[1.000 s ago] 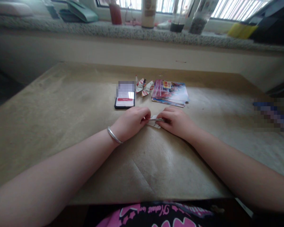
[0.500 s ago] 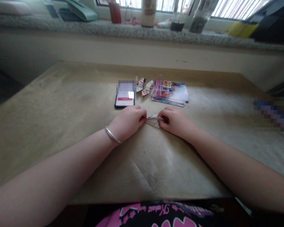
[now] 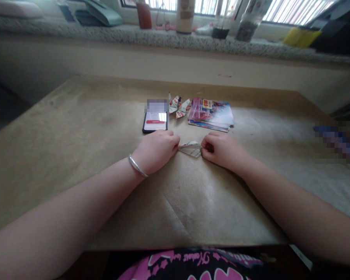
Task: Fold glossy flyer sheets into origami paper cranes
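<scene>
I'm looking over a tan worktop [image 3: 84,116] below a speckled windowsill [image 3: 105,34]. I have the left hand [image 3: 156,151] palm-down, fingers pinching the pointed end of the folded paper [image 3: 191,149]; the right hand [image 3: 223,149] curls at its other end, whether gripping I can't tell. Whitish, faintly printed, it sits between both hands.

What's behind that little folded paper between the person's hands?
Farther back on the tabletop: a phone, some red-and-white folded pieces and a pile of printed sheets. Whatever lies right against the far side of the folded paper is hidden by it.
</scene>
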